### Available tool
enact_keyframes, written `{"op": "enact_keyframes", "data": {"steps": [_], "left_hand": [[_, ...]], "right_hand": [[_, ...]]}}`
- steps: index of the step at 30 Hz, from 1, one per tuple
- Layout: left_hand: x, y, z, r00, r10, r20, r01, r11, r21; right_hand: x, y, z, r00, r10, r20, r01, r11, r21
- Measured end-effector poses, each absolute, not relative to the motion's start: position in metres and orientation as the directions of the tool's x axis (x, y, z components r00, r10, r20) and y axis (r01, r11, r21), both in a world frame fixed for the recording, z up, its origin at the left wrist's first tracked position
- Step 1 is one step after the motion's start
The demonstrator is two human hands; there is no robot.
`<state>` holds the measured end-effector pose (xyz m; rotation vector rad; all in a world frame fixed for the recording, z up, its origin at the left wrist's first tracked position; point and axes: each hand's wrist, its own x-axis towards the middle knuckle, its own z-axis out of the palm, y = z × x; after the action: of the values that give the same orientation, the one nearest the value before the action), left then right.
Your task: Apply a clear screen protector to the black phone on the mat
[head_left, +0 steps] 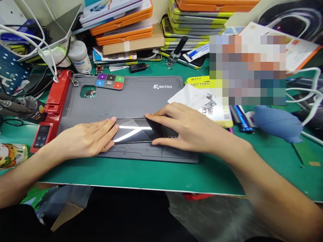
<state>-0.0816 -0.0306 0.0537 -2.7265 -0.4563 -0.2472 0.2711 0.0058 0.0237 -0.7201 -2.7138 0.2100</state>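
- Pressing down on a dark, glossy phone (136,131), I keep my left hand (87,139) flat and open at its left end, fingers together on the glass, so it seems pinned and does not slide.
- My right hand (184,129) spreads open over the phone's right end, index finger along the far edge and thumb at the near edge; it frames the slab rather than closing round it.
- The phone lies flat in the near half of the grey work mat (141,97), and its smooth face throws back bright streaks of the lamp overhead.
- The mat looks rubbery and matt, with moulded grooves, a white logo and rounded corners; it lies on the green surface (156,174), whose finish is dull.
- At the mat's far edge a small tray of coloured squares (110,81) rests, purple, black, green, blue and red.
- Along the mat's left side a red plastic device (51,111) with a small button panel sits touching it.
- Right of the mat lie a white printed sheet (202,101) over yellow packaging, and farther right a soft blue rubber air blower (277,122).
- Beyond the mat, orange and yellow-green flat cases (121,23) stand stacked, near a white jar (79,57) and a small glass bottle (176,53).
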Motion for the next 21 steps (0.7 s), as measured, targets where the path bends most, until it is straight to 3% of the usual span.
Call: {"op": "enact_keyframes", "data": {"steps": [21], "left_hand": [[-0.091, -0.027, 0.061, 0.892, 0.300, 0.337, 0.381, -0.902, -0.206]], "right_hand": [[0.271, 0.007, 0.025, -0.796, 0.559, 0.235, 0.483, 0.819, -0.311]]}}
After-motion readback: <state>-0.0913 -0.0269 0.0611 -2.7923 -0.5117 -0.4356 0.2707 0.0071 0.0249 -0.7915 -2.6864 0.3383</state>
